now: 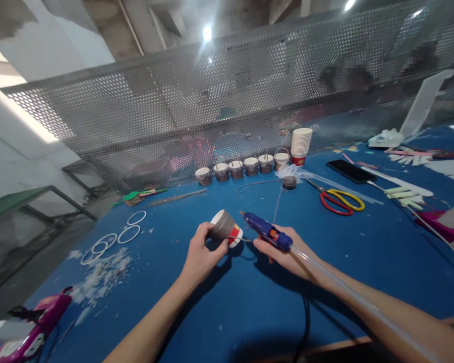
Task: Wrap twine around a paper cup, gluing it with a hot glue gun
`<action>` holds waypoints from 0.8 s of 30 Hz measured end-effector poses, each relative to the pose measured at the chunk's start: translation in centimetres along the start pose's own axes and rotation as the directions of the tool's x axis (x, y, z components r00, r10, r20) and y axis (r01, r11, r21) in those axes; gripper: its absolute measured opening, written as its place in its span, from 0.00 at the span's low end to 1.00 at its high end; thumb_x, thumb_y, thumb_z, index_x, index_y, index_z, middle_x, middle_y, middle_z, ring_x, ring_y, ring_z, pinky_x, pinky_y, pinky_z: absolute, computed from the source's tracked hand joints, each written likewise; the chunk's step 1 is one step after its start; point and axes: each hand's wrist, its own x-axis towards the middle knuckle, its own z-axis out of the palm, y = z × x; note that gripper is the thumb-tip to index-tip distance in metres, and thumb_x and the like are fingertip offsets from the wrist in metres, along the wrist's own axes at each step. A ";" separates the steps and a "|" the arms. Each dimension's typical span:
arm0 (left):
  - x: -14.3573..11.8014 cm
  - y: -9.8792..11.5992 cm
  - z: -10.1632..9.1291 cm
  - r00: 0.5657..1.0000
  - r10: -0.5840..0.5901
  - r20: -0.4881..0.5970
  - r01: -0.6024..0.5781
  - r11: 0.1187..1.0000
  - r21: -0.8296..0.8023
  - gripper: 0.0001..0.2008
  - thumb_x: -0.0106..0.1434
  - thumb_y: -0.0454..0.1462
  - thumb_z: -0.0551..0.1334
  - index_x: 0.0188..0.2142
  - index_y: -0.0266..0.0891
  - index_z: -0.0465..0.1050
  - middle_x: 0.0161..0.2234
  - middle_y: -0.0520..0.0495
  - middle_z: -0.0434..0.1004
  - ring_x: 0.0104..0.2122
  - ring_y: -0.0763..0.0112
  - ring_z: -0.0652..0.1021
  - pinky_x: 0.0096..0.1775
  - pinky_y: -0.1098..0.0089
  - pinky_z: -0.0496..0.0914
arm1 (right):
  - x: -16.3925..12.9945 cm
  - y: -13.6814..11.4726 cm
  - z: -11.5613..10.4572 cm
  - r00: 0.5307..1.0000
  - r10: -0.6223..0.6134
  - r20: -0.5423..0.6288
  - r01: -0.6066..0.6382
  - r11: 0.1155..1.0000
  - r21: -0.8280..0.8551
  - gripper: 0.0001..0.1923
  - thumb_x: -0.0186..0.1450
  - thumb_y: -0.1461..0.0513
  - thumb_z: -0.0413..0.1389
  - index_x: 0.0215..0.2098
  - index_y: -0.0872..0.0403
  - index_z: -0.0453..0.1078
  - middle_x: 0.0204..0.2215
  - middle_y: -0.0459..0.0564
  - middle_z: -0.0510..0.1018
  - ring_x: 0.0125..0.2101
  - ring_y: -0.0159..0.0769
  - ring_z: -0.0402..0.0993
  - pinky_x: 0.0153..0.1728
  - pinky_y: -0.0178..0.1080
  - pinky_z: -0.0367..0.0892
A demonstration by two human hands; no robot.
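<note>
My left hand (203, 253) grips a paper cup (224, 225), tilted on its side, its wall mostly wrapped in grey cord and a red-and-white band showing at one end. In my right hand (283, 254) is a blue glue gun (265, 230), its nozzle pointing left toward the cup, a little apart from it. A clear glue stick (325, 275) runs out of the gun's back along my right forearm. Cord (247, 240) stretches from the cup to my right fingers. It also trails up to a small ball of cord (289, 182) beyond.
Several cord-wrapped cups (236, 170) line the back beside a stack of paper cups (301, 146). Red-and-yellow scissors (338, 201) and a phone (351, 171) lie to the right. White rings (129, 234) and scraps (102, 277) are at left, near a purple power strip (41, 322).
</note>
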 end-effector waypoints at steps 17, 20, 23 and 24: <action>0.1 -0.5 0.1 1.000 0.026 0.001 -0.026 0.999 0.035 0.07 0.54 0.38 0.61 0.30 0.41 0.63 0.29 0.53 0.66 0.30 0.71 0.69 0.35 0.70 0.65 | -0.6 -0.7 1.0 0.992 -0.019 0.127 0.017 1.000 0.018 0.12 0.55 0.61 0.53 0.18 0.50 0.54 0.15 0.42 0.58 0.17 0.28 0.50 0.17 0.34 0.49; 0.1 -0.7 0.2 1.000 0.025 0.006 -0.025 0.999 0.045 0.07 0.54 0.38 0.61 0.31 0.40 0.64 0.29 0.52 0.67 0.30 0.71 0.69 0.35 0.69 0.65 | -0.6 -0.1 1.4 0.989 -0.059 0.137 0.066 0.997 -0.044 0.11 0.55 0.62 0.52 0.19 0.51 0.54 0.15 0.41 0.59 0.17 0.28 0.51 0.18 0.33 0.50; 0.1 -0.7 0.2 1.000 0.016 0.013 -0.017 0.998 0.058 0.07 0.54 0.38 0.61 0.31 0.40 0.63 0.29 0.52 0.67 0.30 0.70 0.69 0.35 0.69 0.66 | -0.7 0.2 1.6 0.984 -0.086 0.156 0.106 0.986 -0.128 0.11 0.56 0.62 0.51 0.19 0.51 0.54 0.15 0.42 0.61 0.18 0.28 0.52 0.20 0.34 0.52; 0.1 -0.7 0.2 1.000 0.016 0.013 -0.017 0.998 0.061 0.07 0.54 0.38 0.61 0.31 0.40 0.64 0.29 0.52 0.67 0.30 0.70 0.69 0.35 0.69 0.66 | -0.7 0.2 1.6 0.985 -0.088 0.149 0.111 0.982 -0.154 0.11 0.56 0.62 0.51 0.19 0.51 0.54 0.15 0.42 0.62 0.17 0.28 0.52 0.20 0.34 0.52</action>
